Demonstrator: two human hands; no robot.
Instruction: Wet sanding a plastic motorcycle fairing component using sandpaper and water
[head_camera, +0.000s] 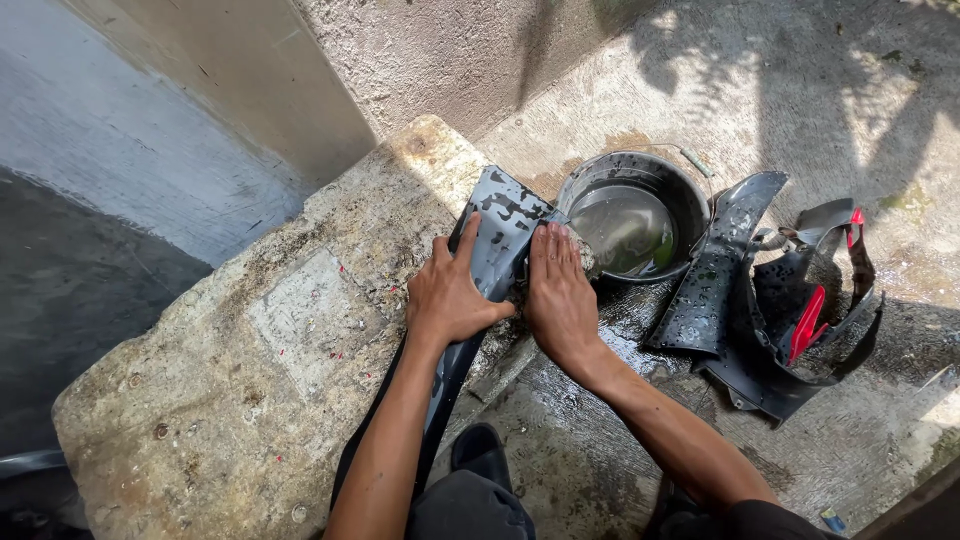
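Observation:
A long, wet black plastic panel (505, 215) lies propped along the edge of a rough concrete slab (290, 330). My left hand (450, 290) lies flat on the panel's middle, fingers spread, thumb hooked over its right edge. My right hand (560, 290) presses flat against the panel's right side, over what looks like a grey cloth or sponge (585, 262), mostly hidden under the fingers.
A dark metal bucket (690, 195) with water stands just right of the panel. More wet black panels (715, 270) with red trim (808, 322) lie in a pile on the concrete ground to the right. A grey wall (150, 130) rises at the left.

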